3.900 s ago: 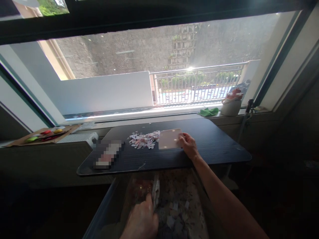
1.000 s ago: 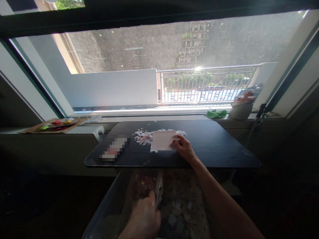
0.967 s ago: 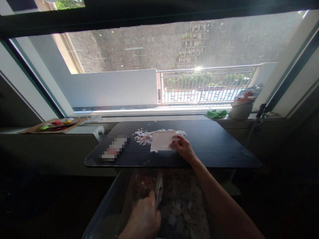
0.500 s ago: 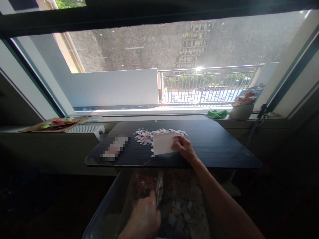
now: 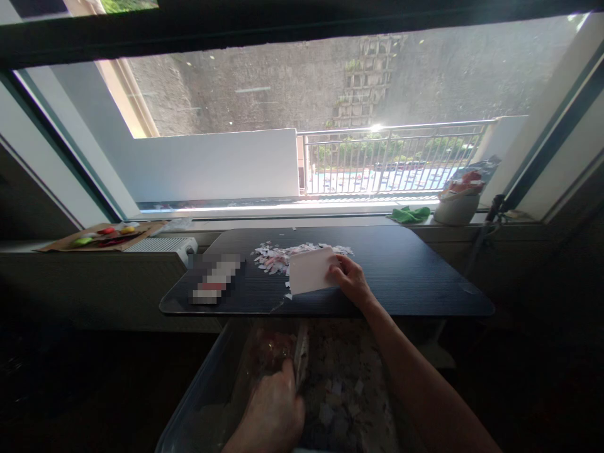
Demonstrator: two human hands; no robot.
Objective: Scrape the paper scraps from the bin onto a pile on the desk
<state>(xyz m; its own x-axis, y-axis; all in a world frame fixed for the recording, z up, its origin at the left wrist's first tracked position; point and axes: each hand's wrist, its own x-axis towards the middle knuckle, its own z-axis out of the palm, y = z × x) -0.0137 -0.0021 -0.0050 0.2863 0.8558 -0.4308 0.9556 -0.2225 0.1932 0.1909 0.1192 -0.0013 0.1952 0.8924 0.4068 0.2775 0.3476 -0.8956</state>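
Several coloured pieces [image 5: 108, 230], green, red and yellow, lie on a brown sheet [image 5: 56, 244] at the left of the frame, with a white radiator [image 5: 163, 245] just beside it. Right of that, at centre left, a pixelated oblong object [image 5: 216, 280] rests near the left end of the dark, wood-grained surface [image 5: 396, 274]. At lower centre, the left hand [image 5: 274, 406] reaches into a clear-sided container [image 5: 186, 402], its index finger just beside a pale upright strip [image 5: 302, 353]; whether its fingers are closed on anything cannot be told. Reddish contents [image 5: 271, 347], hard to make out, lie to the left of the strip, and pale flat scraps [image 5: 330, 412] to its right. Above, near the middle of the frame, a heap of torn paper bits [image 5: 271, 258] spreads across the surface. The white rectangular card [image 5: 307, 272] stands tilted in front of the heap, hiding part of it, with a few bits by its lower left corner. At its right edge, the right hand [image 5: 350, 278] grips it between thumb and fingers. Farther right, on the windowsill, a green cloth [image 5: 408, 215] lies near a whitish pot [image 5: 455, 211].
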